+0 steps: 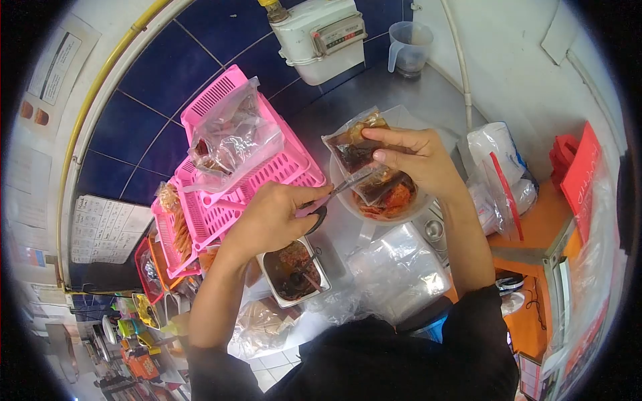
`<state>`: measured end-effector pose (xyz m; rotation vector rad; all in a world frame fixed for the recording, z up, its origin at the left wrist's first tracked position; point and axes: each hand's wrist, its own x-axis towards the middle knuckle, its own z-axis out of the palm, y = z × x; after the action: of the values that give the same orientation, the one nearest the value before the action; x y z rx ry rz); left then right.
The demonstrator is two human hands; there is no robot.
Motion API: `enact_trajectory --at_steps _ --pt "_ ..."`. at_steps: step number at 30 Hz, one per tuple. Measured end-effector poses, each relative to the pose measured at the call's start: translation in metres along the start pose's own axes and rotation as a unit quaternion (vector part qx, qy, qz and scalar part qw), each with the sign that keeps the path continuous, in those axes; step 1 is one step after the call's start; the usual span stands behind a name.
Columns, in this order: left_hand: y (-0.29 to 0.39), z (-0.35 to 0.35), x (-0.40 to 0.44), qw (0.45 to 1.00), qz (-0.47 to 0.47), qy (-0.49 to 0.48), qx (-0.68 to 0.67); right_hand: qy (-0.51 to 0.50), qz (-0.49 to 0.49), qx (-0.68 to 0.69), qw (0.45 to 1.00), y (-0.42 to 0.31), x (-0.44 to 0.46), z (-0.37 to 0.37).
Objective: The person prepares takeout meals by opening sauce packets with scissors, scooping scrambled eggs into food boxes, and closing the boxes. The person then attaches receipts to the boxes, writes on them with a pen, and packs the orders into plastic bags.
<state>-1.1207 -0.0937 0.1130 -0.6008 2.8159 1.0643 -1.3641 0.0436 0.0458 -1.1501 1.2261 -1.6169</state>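
My left hand [277,214] grips a pair of scissors [348,183] by its dark handles. The blades point right, at the lower part of a clear sachet [353,150] with dark brown filling. My right hand [414,157] pinches that sachet at its right edge between thumb and fingers. Below the blades hangs another clear packet section [382,186]; I cannot tell whether it is joined to the first. Underneath is a pale round bowl [416,212] with reddish food [384,208] inside.
Pink plastic baskets [294,167] with a bag [234,137] stand at left. Nearer me are a metal container [324,284] of minced-looking food and clear plastic bags [404,264]. A measuring jug [409,50] stands at the back; a gas meter [321,37] hangs on the wall.
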Motion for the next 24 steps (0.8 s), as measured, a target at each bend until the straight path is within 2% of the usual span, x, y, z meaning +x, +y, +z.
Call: enact_trajectory --at_steps 2,7,10,13,16,17,20,24 --pt "-0.003 0.0 0.0 1.0 0.009 0.001 0.003 -0.007 0.031 0.017 0.999 -0.003 0.001 0.002" --pt "-0.012 0.004 -0.002 0.998 0.026 0.028 -0.042 -0.008 0.004 -0.004 1.0 0.004 0.004 0.003" --pt "-0.009 -0.003 -0.003 0.999 -0.023 -0.022 -0.032 -0.017 0.01 -0.03 0.999 0.001 0.004 0.005" --pt "-0.013 0.002 0.0 0.998 0.038 0.003 -0.059 -0.03 0.031 -0.031 0.999 -0.002 0.002 0.008" --pt "-0.002 -0.004 0.002 0.996 -0.038 -0.056 -0.057 -0.041 0.054 0.014 0.998 -0.004 0.0 0.006" --pt "-0.003 -0.004 0.002 0.996 -0.029 -0.06 -0.067 -0.043 0.062 0.035 0.997 -0.005 -0.001 0.003" --pt "-0.002 -0.004 0.003 0.993 -0.014 -0.073 -0.09 -0.119 0.053 0.063 0.989 -0.001 -0.005 -0.01" --pt "-0.003 0.0 0.008 0.991 -0.019 -0.085 -0.101 -0.166 0.012 0.062 0.984 0.003 -0.005 -0.014"
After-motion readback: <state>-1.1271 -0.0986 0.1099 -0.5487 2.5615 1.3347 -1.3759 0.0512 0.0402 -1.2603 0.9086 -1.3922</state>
